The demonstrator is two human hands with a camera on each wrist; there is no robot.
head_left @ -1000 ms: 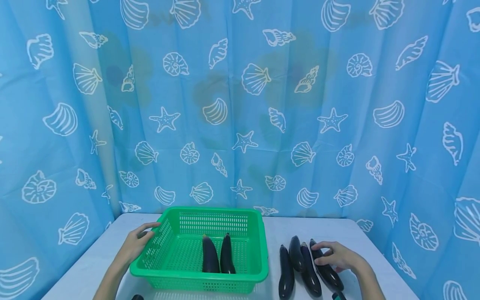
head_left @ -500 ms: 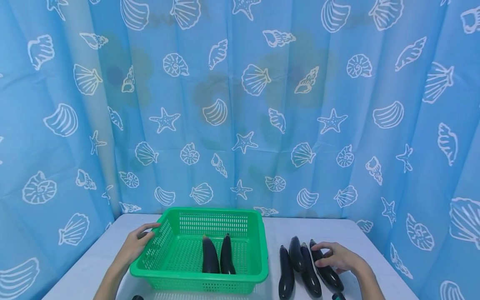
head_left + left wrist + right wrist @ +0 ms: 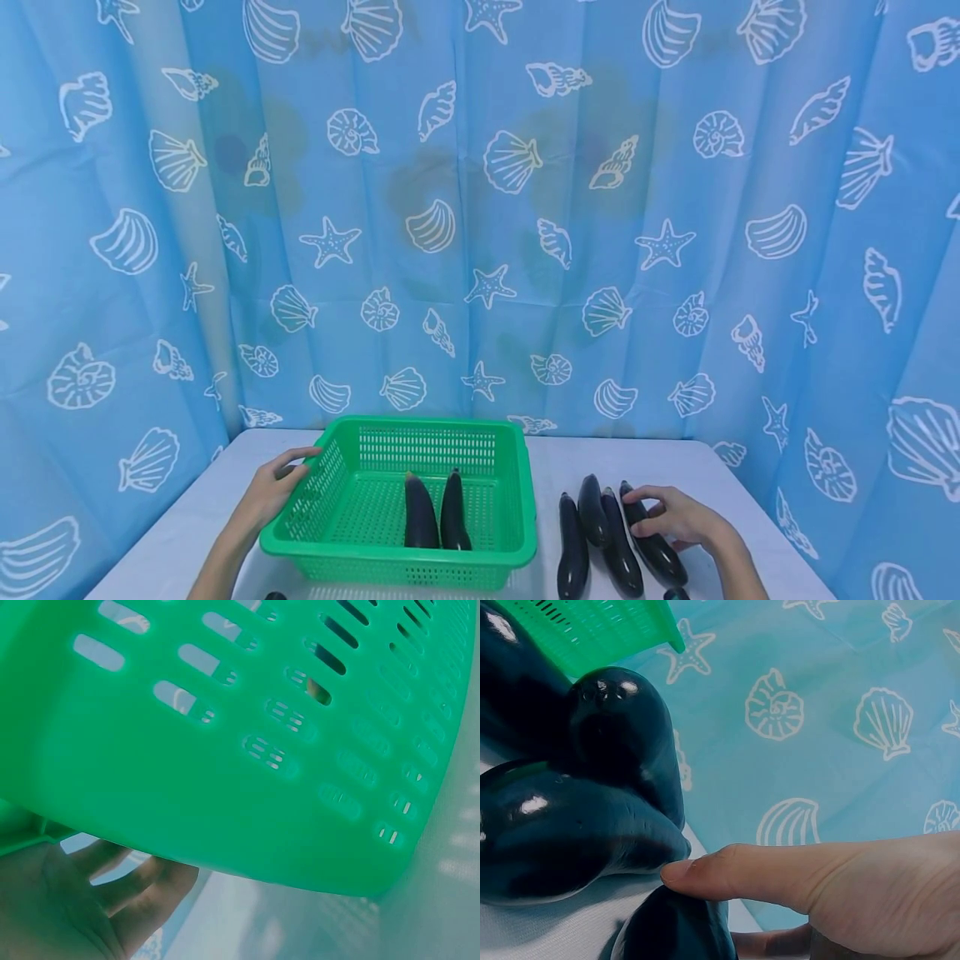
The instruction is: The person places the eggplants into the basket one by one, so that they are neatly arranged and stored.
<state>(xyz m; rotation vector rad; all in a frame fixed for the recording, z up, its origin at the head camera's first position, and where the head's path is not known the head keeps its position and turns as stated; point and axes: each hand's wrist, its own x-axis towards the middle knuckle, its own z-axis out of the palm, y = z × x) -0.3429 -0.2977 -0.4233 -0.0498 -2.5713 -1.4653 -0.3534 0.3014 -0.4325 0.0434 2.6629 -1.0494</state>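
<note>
On the right of the white bench (image 3: 546, 475), the right hand (image 3: 681, 515) has its grip round the upper end of the rightmost eggplant (image 3: 662, 560), thumb and forefinger to either side. Three other eggplants (image 3: 573, 554) lie just to its left. Across at the green plastic basket (image 3: 352, 550), the left hand (image 3: 268, 493) touches the left rim; whether it holds that rim or merely rests there, I cannot tell. Two eggplants (image 3: 422, 512) lie inside the basket.

The step in hand seems to be taking hold of another eggplant for the basket. Next, I judge, calls for a secure hold on the glossy skin and a lift high enough to clear the basket's rim.

The right hand's remaining fingers are mostly hidden, and its wrist view cuts off the held eggplant. Inside the basket, both lower ends disappear behind the front wall. Two dark shapes (image 3: 275, 596) at the head view's bottom edge are too cropped to name.
</note>
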